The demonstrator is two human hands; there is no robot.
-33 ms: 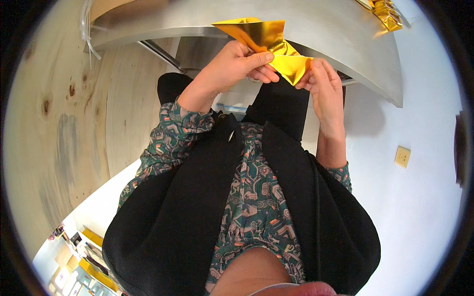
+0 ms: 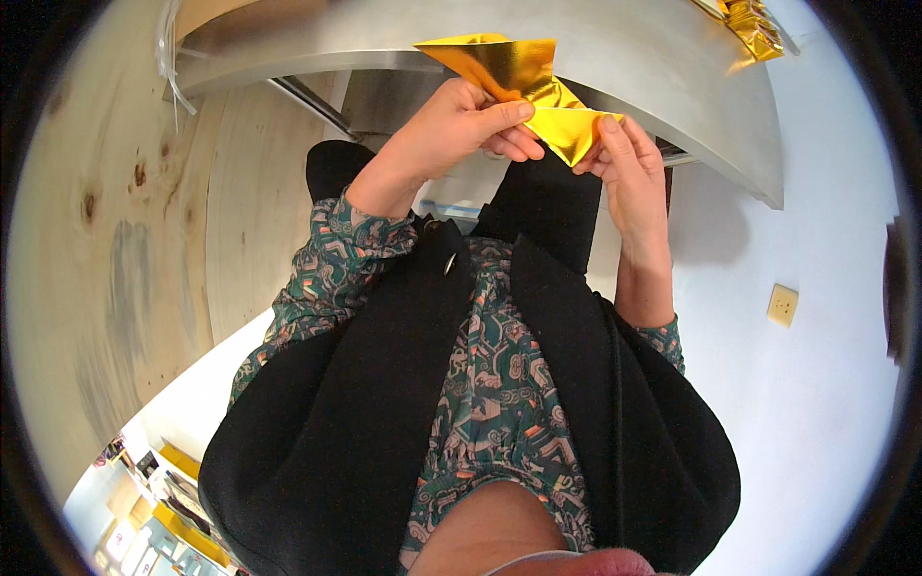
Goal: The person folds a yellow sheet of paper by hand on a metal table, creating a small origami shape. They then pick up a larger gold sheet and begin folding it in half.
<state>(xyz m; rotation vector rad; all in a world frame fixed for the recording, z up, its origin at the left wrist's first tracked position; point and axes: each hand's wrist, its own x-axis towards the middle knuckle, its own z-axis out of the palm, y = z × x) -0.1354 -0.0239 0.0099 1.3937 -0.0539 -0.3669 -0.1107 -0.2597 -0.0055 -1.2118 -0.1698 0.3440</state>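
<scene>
I hold a folded piece of shiny gold foil paper (image 2: 514,65) in front of me, over the near edge of a metal table. Its left end spreads into a wide, pointed flap, and its right end is folded to a point facing down. My left hand (image 2: 456,130) is closed on its middle, thumb on top and fingers below. My right hand (image 2: 629,158) pinches the right corner between thumb and fingers. The undersides of the folds are hidden.
The metal table (image 2: 653,58) curves across the top. More folded gold pieces (image 2: 751,29) lie at its far right. Clear plastic strips (image 2: 168,58) hang at its left end. A wooden panel (image 2: 144,221) stands left, a white wall with an outlet (image 2: 783,304) right.
My right thumb has shifted slightly on the foil's right corner, and the corner's tip shows a little further right. My left hand keeps its hold.
</scene>
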